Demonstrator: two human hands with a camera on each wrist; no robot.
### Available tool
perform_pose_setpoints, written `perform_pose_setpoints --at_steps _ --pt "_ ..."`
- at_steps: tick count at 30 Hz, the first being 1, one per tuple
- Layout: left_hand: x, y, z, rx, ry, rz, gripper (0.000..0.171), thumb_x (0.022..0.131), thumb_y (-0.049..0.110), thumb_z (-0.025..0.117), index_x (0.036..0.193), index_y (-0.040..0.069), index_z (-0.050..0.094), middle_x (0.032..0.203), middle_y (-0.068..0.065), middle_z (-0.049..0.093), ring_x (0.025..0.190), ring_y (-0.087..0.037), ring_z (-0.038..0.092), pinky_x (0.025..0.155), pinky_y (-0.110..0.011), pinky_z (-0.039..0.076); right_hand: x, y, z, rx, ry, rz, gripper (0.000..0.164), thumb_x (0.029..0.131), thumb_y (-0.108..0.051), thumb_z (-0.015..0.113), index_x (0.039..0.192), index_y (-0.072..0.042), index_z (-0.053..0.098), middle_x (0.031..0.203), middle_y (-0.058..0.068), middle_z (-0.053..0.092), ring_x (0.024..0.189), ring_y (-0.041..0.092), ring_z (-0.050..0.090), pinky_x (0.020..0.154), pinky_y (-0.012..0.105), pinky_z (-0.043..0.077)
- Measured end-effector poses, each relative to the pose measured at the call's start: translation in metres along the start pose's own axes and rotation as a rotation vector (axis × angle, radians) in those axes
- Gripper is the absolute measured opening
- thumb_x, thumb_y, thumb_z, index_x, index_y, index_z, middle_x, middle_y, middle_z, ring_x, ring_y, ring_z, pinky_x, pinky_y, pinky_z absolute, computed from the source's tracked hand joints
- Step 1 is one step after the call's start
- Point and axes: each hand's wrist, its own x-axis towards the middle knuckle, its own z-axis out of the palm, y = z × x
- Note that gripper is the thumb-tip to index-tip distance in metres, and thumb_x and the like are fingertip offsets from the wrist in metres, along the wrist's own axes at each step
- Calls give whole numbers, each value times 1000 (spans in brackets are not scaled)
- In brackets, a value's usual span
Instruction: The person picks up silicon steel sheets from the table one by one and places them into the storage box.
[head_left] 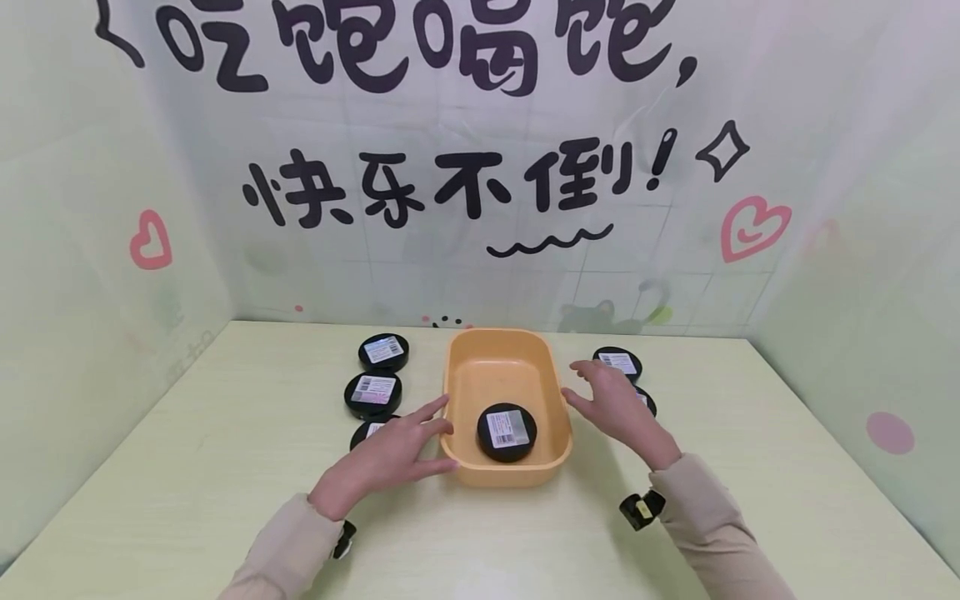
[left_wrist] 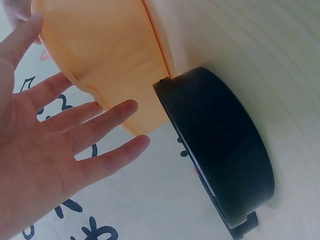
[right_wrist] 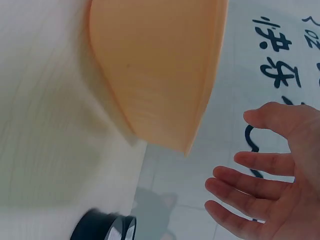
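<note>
An orange plastic basin (head_left: 495, 375) stands on the table in the head view. Inside, toward its near end, lies a round black case (head_left: 491, 450) with a white label on top. My left hand (head_left: 397, 452) is at the basin's left rim with fingers spread; in the left wrist view the fingertips of this hand (left_wrist: 65, 130) lie at or close to the rim. My right hand (head_left: 617, 406), fingers loosely bent, is by the right rim. The right wrist view shows that hand (right_wrist: 285, 185) apart from the basin wall (right_wrist: 155, 65), holding nothing.
Left of the basin, three labelled black cases (head_left: 372, 393) form a column, the nearest partly behind my left hand. Two more (head_left: 617, 363) lie on the right, one mostly hidden by my right hand. A printed cloth (head_left: 450, 283) hangs behind the table.
</note>
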Motion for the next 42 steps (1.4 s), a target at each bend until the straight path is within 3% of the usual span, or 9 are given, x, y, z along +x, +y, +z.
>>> perform_pose_setpoints --at_steps 10,16,29,42 --pt "0 1 -2 7 4 8 43 80 43 61 105 8 61 137 -19 36 79 -20 60 69 -32 48 1 31 1 -21 65 10 25 79 -14 65 92 7 59 82 17 62 78 30 56 70 43 45" --pt "-1 1 -2 11 4 10 43 80 43 61 105 8 61 137 -19 36 75 -17 58 67 -30 47 -1 46 3 -15 77 68 36 81 -15 62 105 12 57 100 25 61 92 39 56 80 47 43" --pt "-1 2 -2 20 4 4 44 80 45 60 105 10 61 137 -18 37 75 -19 59 67 -31 47 -8 60 9 -27 18 208 46 84 -21 59 107 17 51 103 35 49 95 45 47 80 53 40" --pt "-1 3 -3 10 -4 0 47 81 47 58 106 7 60 136 -19 38 80 -25 61 69 -34 47 -12 71 19 -76 -107 346 62 79 -36 63 102 20 48 101 39 45 91 47 46 74 53 41"
